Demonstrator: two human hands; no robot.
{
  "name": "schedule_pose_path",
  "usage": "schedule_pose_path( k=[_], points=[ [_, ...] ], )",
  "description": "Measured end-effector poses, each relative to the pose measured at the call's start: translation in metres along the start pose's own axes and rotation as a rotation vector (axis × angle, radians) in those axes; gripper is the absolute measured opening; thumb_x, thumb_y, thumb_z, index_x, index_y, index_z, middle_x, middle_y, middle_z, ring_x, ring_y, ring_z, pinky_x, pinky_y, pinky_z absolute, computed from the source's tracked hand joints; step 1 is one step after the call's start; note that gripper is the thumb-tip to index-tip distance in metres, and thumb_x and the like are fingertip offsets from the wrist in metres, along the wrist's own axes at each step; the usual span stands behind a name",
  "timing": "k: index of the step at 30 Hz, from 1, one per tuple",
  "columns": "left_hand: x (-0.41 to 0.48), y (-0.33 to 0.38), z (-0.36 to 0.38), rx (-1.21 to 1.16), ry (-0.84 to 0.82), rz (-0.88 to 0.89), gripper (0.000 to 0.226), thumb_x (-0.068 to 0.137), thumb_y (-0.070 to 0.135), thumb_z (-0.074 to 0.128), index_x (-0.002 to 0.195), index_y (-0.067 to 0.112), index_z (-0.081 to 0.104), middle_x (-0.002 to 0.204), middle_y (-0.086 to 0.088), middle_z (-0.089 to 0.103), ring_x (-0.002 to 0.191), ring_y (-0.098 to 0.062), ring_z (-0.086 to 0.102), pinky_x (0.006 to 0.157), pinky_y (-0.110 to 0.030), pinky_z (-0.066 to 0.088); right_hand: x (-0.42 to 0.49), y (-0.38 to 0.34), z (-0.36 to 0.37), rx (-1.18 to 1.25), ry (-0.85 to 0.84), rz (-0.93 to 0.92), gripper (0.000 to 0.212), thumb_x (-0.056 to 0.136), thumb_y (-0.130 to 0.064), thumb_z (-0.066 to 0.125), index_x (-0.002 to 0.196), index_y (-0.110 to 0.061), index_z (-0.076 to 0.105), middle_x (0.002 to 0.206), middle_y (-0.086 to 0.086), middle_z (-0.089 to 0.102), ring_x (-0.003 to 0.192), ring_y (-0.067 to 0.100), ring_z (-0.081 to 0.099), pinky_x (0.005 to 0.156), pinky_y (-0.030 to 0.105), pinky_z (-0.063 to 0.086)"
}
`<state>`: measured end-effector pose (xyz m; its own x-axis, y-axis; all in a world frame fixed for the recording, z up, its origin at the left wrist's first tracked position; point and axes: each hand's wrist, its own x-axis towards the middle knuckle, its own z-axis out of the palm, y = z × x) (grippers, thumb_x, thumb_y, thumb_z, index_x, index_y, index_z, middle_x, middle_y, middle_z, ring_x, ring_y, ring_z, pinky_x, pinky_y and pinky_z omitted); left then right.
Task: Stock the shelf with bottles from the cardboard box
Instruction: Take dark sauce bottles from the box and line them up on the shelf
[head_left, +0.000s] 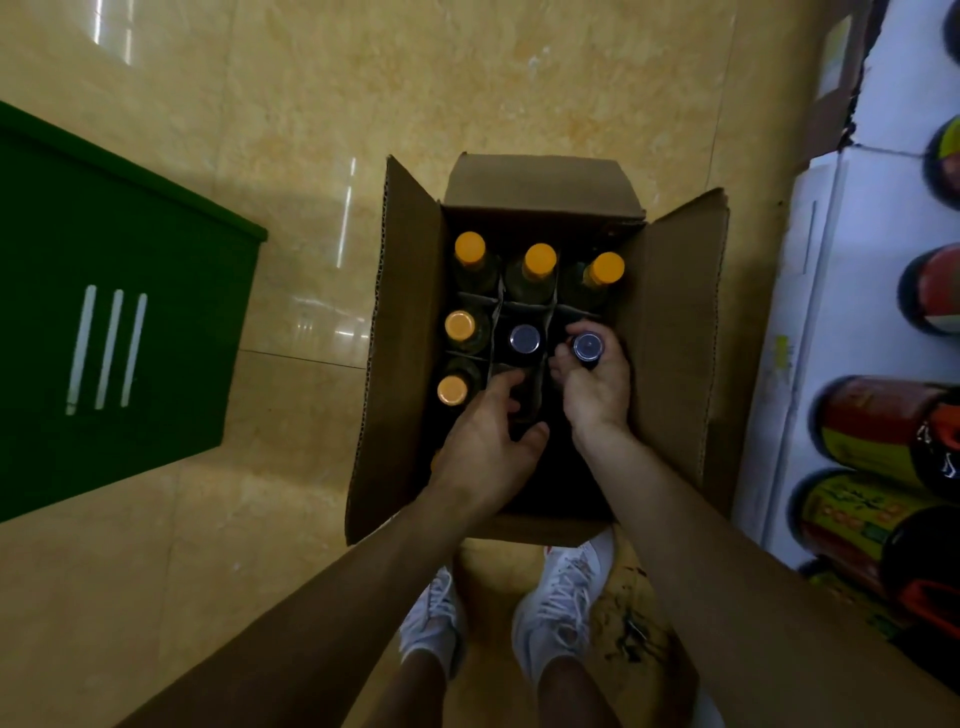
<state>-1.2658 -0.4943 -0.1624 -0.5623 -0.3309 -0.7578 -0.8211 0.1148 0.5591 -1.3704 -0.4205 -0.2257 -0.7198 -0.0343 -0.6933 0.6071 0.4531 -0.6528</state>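
Seven bottles (540, 260) stand upright in the open box (405, 338) at the centre of the frame, each in its own cell of a cardboard divider (527, 307). Five have orange caps, in the upper row and down the left column, and two have dark caps, in the middle row. The right hand (597, 387) grips the dark-capped bottle (587, 347) at the right of the middle row, its fingers (582, 328) clamped round the neck just under the cap. The left hand (488, 436) reaches into the box just below the other dark cap, fingers apart and lightly bent, tips at the divider, holding nothing that shows. The box sits on the tan floor (260, 467), with white shoes (561, 608) just below it. A white shelf (810, 312) with more bottles runs down the right edge, and a green bin (119, 322) stands at the left.
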Motion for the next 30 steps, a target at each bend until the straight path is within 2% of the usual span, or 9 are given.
schedule_pose_path(
  k=[3, 7, 11, 13, 15, 20, 23, 26, 30],
  points=[
    [-0.005, 0.006, -0.003, 0.003, 0.007, 0.007, 0.065, 0.100, 0.030, 0.066, 0.157, 0.031, 0.033, 0.143, -0.002, 0.055, 0.128, -0.019, 0.056, 0.105, -0.044, 0.052, -0.011, -0.003, -0.010, -0.071, -0.056, -0.071, 0.028, 0.095, -0.001, 0.064, 0.108, -0.026, 0.063, 0.113, -0.002, 0.066, 0.105, 0.025, 0.068, 0.096, 0.052, 0.056],
    [-0.015, 0.019, -0.007, 0.009, 0.024, 0.019, 0.066, 0.100, 0.027, 0.067, 0.157, 0.028, 0.034, 0.143, -0.003, 0.055, 0.130, -0.021, 0.056, 0.105, -0.043, 0.051, -0.042, -0.012, -0.031, -0.107, -0.073, -0.211, 0.029, 0.092, -0.004, 0.069, 0.111, -0.027, 0.066, 0.115, -0.019, 0.064, 0.111, 0.028, 0.067, 0.096, 0.055, 0.055],
    [-0.038, 0.047, -0.009, -0.025, 0.025, 0.049, 0.072, 0.100, 0.021, 0.067, 0.160, 0.028, 0.030, 0.149, -0.005, 0.051, 0.136, -0.022, 0.052, 0.109, -0.044, 0.050, -0.082, -0.041, -0.065, -0.129, -0.089, -0.329, 0.034, 0.093, -0.010, 0.069, 0.116, -0.034, 0.065, 0.116, -0.009, 0.068, 0.102, 0.023, 0.070, 0.094, 0.054, 0.055],
    [-0.053, 0.066, -0.012, -0.039, 0.016, 0.077, 0.077, 0.099, 0.019, 0.068, 0.163, 0.028, 0.025, 0.153, -0.006, 0.047, 0.141, -0.023, 0.049, 0.111, -0.047, 0.049, -0.103, -0.063, -0.083, -0.163, -0.110, -0.396, 0.031, 0.094, -0.015, 0.070, 0.119, -0.032, 0.065, 0.113, -0.010, 0.068, 0.094, 0.015, 0.072, 0.089, 0.052, 0.057],
    [-0.068, 0.087, -0.018, -0.039, 0.005, 0.113, 0.083, 0.098, 0.020, 0.069, 0.164, 0.031, 0.021, 0.157, -0.006, 0.043, 0.143, -0.024, 0.046, 0.112, -0.049, 0.047, -0.125, -0.090, -0.099, -0.204, -0.124, -0.446, 0.029, 0.093, -0.020, 0.072, 0.121, -0.028, 0.066, 0.113, -0.011, 0.069, 0.098, 0.014, 0.070, 0.087, 0.050, 0.058],
    [-0.107, 0.132, -0.048, -0.001, 0.012, 0.231, 0.092, 0.094, 0.022, 0.074, 0.164, 0.035, 0.017, 0.162, -0.004, 0.037, 0.145, -0.024, 0.043, 0.112, -0.049, 0.047, -0.178, -0.157, -0.135, -0.283, -0.167, -0.543, 0.028, 0.091, -0.031, 0.074, 0.117, -0.035, 0.066, 0.109, -0.016, 0.069, 0.105, 0.000, 0.064, 0.088, 0.031, 0.055],
    [-0.135, 0.155, -0.066, -0.008, -0.010, 0.283, 0.089, 0.092, 0.024, 0.077, 0.163, 0.034, 0.025, 0.159, -0.001, 0.042, 0.144, -0.021, 0.045, 0.113, -0.047, 0.047, -0.210, -0.193, -0.152, -0.353, -0.176, -0.599, 0.030, 0.087, -0.039, 0.074, 0.116, -0.044, 0.064, 0.106, -0.017, 0.061, 0.101, -0.005, 0.058, 0.081, 0.020, 0.049],
    [-0.168, 0.176, -0.080, -0.049, 0.017, 0.332, 0.083, 0.089, 0.027, 0.080, 0.159, 0.031, 0.034, 0.154, 0.001, 0.048, 0.141, -0.018, 0.048, 0.115, -0.045, 0.044, -0.244, -0.228, -0.166, -0.380, -0.169, -0.655, 0.033, 0.086, -0.042, 0.075, 0.117, -0.045, 0.064, 0.103, -0.025, 0.051, 0.099, -0.007, 0.057, 0.079, 0.005, 0.043],
    [-0.216, 0.205, -0.103, -0.127, 0.052, 0.408, 0.073, 0.089, 0.033, 0.079, 0.153, 0.032, 0.043, 0.149, 0.006, 0.053, 0.136, -0.011, 0.052, 0.113, -0.042, 0.047, -0.290, -0.277, -0.182, -0.406, -0.181, -0.709, 0.029, 0.087, -0.042, 0.075, 0.115, -0.041, 0.065, 0.103, -0.020, 0.061, 0.099, -0.009, 0.057, 0.075, 0.001, 0.039]
  ],
)
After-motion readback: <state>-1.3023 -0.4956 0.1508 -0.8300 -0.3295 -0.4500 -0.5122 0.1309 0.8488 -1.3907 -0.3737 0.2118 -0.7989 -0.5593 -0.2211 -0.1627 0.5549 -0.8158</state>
